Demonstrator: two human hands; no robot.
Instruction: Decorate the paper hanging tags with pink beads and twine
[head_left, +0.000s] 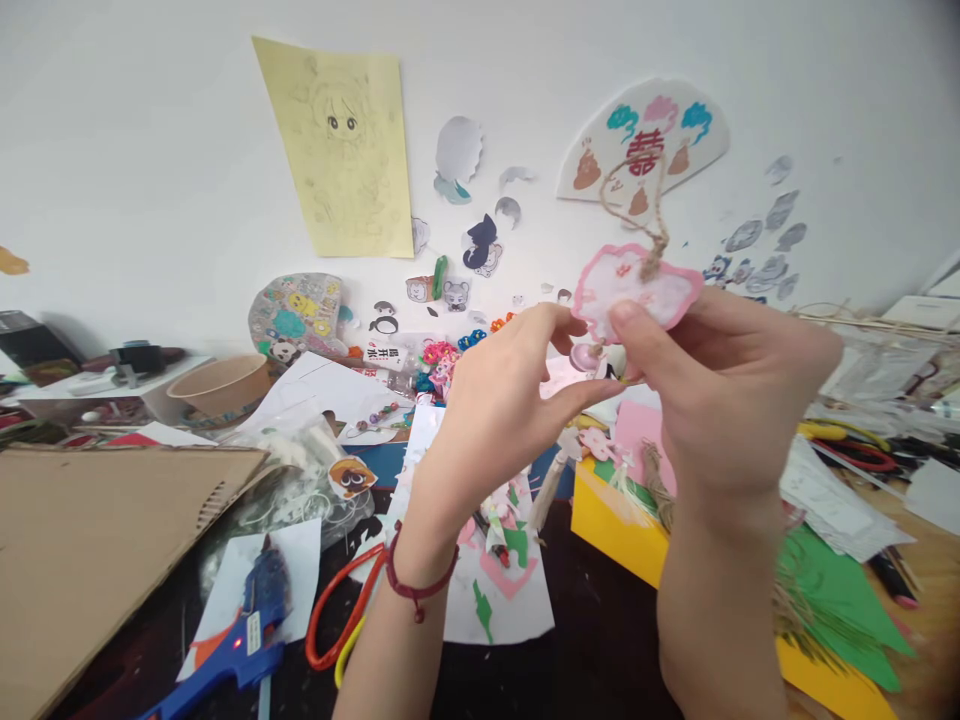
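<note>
A white paper pendant (600,275) with a wavy pink border is raised in front of the wall, and a twine loop (609,200) rises from its top. My right hand (712,400) pinches it, thumb across the front and fingers behind. From the left, my left hand (495,400) curls its fingers against the pendant's lower left edge, its thumb below. Between that thumb and finger shows a pinkish bead (584,357), just under the pendant. A pale tassel (550,490) hangs lower down; what it joins is hidden by my left hand.
A blue glue gun (251,640) with a lit red light lies on white paper at lower left. Nearby are orange-handled scissors (330,610) and cardboard (105,560). Paper scraps (516,545) cover a white sheet. At right sit a yellow box (619,530) and green paper (840,590).
</note>
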